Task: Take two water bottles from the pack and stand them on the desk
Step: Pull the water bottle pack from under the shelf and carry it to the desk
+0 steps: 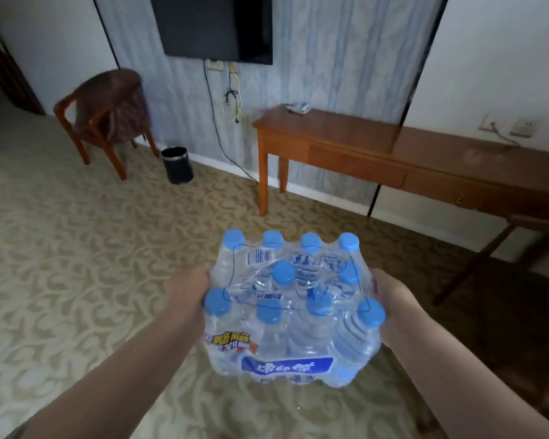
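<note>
A shrink-wrapped pack of water bottles (293, 307) with blue caps hangs in the air in front of me, above the carpet. My left hand (189, 296) grips its left side and my right hand (393, 307) grips its right side. The plastic film on top looks torn or loose around one middle bottle. The long wooden desk (355, 134) stands ahead to the right against the wall, some way beyond the pack.
A small white object (297, 108) lies on the desk's far left corner. A wooden chair (108, 117) and a black bin (177, 165) stand to the left, cables hang below a wall TV (216, 26), and a dark chair (501, 267) sits at the right.
</note>
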### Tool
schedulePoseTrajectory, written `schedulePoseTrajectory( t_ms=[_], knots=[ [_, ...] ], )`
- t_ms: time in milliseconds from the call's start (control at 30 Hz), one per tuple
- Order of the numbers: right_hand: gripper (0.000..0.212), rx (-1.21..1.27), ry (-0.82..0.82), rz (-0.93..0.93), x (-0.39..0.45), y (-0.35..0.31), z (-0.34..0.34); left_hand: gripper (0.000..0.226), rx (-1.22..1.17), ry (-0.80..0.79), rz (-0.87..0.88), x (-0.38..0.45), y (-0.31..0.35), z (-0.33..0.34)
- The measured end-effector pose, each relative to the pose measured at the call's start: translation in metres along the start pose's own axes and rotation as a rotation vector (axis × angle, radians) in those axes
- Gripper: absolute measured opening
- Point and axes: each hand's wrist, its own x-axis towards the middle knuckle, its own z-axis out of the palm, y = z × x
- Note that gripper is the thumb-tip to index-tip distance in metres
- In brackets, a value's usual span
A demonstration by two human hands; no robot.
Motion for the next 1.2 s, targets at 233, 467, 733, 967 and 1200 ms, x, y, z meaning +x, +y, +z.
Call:
schedulePoseTrajectory(
  t_ms=[233,467,733,967,1200],
  knots=[
    [0.029,0.060,0.095,0.012,0.107,-0.074,0.078,0.029,0.010,-0.149,-0.025,0.146,0.083,0.069],
    [0.026,0.057,0.160,0.034,0.248,-0.171,0.136,0.026,0.045,-0.134,-0.082,0.283,0.131,0.169],
    [0.028,0.056,0.164,-0.005,0.379,-0.313,0.204,0.011,0.054,-0.180,-0.087,0.428,0.217,0.280],
    [0.028,0.121,0.149,-0.007,0.507,-0.432,0.267,0.014,0.078,-0.359,0.001,0.571,0.315,0.399],
    [0.033,0.195,0.204,-0.116,0.607,-0.557,0.316,0.027,0.146,-0.333,0.063,0.692,0.416,0.529]
  ],
)
